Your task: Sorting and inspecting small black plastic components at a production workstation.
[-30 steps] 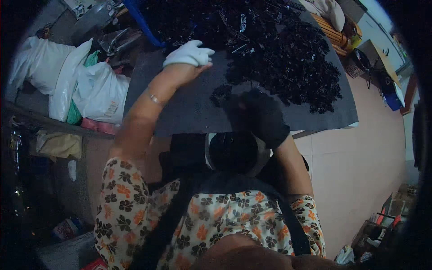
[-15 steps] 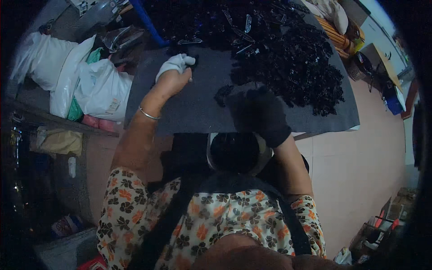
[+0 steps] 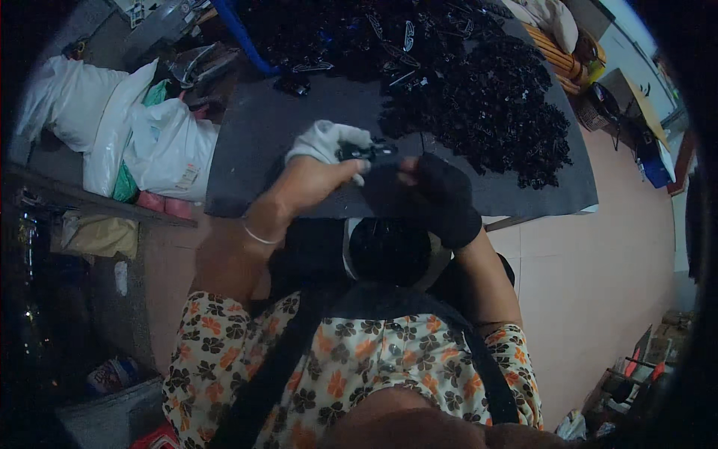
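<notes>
My left hand (image 3: 325, 156), in a white glove that leaves part of it bare, is closed on a small black plastic part (image 3: 366, 151) over the near middle of the table. The part's end points toward my right hand (image 3: 443, 191), which wears a black fingerless glove. Bare fingertips show at that hand's left side, curled together close to the part; anything they hold is lost in the dark. A large heap of black plastic parts (image 3: 493, 112) spreads over the right and far side of the grey table cover (image 3: 258, 150).
Another small black piece (image 3: 292, 85) lies by the blue edge (image 3: 250, 41) at the far left. White plastic sacks (image 3: 168, 146) stand left of the table. Right of it are a bundle of orange-brown rods (image 3: 557, 60) and a dark basket (image 3: 596, 112).
My left hand has moved right and nearer from the table's far left, and a black part now shows in it. My right hand has turned, with its fingertips now facing the left hand.
</notes>
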A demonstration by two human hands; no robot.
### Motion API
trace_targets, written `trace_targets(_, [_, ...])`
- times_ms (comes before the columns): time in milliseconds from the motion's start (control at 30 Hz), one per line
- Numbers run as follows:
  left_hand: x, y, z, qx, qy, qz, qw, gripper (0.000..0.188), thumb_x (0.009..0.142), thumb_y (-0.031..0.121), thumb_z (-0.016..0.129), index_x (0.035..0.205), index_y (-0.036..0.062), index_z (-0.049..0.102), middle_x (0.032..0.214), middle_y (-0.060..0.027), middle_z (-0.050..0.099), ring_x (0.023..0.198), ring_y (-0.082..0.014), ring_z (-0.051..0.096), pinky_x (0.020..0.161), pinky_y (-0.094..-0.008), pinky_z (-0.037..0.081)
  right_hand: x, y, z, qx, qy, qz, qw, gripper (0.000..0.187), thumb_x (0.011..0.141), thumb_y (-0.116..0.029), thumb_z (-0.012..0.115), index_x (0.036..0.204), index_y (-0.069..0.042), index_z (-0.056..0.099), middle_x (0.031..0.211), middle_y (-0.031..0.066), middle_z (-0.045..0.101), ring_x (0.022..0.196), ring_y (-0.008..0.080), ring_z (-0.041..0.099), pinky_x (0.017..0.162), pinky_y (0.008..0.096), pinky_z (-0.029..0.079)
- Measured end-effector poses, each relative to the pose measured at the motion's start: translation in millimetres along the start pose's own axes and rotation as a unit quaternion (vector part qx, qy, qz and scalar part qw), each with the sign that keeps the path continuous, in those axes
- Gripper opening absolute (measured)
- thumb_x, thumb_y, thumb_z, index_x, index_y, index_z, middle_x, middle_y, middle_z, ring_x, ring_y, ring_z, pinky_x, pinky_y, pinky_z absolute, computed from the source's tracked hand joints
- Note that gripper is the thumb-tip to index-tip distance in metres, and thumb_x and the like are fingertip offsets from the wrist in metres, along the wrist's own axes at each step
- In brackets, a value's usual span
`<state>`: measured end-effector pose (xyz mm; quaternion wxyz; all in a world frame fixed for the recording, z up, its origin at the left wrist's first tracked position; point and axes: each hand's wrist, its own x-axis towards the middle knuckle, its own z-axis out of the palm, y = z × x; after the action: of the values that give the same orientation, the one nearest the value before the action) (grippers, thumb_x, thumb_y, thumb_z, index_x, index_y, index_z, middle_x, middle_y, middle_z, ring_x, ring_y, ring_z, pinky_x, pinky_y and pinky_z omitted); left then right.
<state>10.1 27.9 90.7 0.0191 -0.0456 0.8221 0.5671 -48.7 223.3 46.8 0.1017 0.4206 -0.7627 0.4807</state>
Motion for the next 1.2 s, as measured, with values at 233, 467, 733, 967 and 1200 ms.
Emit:
trace_targets(233, [-9, 0, 17, -0.037, -0.041, 0.058, 0.997, 0.029, 0.081, 0.000, 0.056, 0.110, 0.0000, 0.051, 0.096, -0.0078, 0.059, 0.077, -0.0097, 0.058, 0.065, -0.0241, 0.051, -3, 3, -2, -0.104, 0.021, -0.154, 0.982, 0.016, 0.067, -0.005, 0.067, 0.082, -0.006, 0.060, 0.084, 0.0084, 0.061, 0.079, 0.0260, 0.060, 0.066, 0.0341, 0.048])
trace_targets(467, [-14, 14, 15, -0.028, -0.052, 0.017, 0.998, 0.026, 0.082, 0.008, 0.058, 0.107, 0.0011, 0.054, 0.093, -0.0094, 0.060, 0.079, -0.0133, 0.061, 0.063, -0.0241, 0.053, -3, 0, -8, -0.169, -0.041, -0.155, 0.972, 0.019, 0.065, -0.004, 0.067, 0.083, -0.007, 0.060, 0.085, 0.0092, 0.060, 0.076, 0.0259, 0.058, 0.065, 0.0346, 0.047])
trace_targets(733, [-25, 5, 23, -0.004, 0.004, 0.077, 0.997, 0.022, 0.080, 0.012, 0.063, 0.099, 0.0016, 0.059, 0.085, -0.0045, 0.061, 0.069, -0.0080, 0.057, 0.059, -0.0225, 0.047, -5, -4, -2, 0.124, -0.052, 0.093, 0.987, 0.024, 0.071, -0.013, 0.070, 0.087, 0.002, 0.061, 0.084, 0.0141, 0.061, 0.076, 0.0299, 0.060, 0.069, 0.0338, 0.048])
trace_targets(967, [-26, 2, 6, 0.080, -0.054, 0.108, 0.989, 0.042, 0.077, 0.017, 0.066, 0.115, 0.0054, 0.053, 0.101, -0.0122, 0.061, 0.088, -0.0184, 0.059, 0.075, -0.0292, 0.048, 3, -11, -21, 0.045, -0.191, 0.084, 0.977, 0.030, 0.070, -0.018, 0.071, 0.093, 0.000, 0.062, 0.079, 0.0165, 0.061, 0.074, 0.0296, 0.061, 0.068, 0.0334, 0.048])
trace_targets(1200, [69, -38, -90, 0.490, 0.146, 0.085, 0.855, 0.051, 0.075, 0.034, 0.065, 0.118, 0.0088, 0.052, 0.107, -0.0141, 0.059, 0.095, -0.0330, 0.056, 0.083, -0.0360, 0.045, 18, -3, -5, -0.133, -0.092, 0.006, 0.987, 0.021, 0.075, -0.018, 0.064, 0.089, -0.003, 0.063, 0.084, 0.0147, 0.062, 0.080, 0.0307, 0.060, 0.073, 0.0375, 0.047])
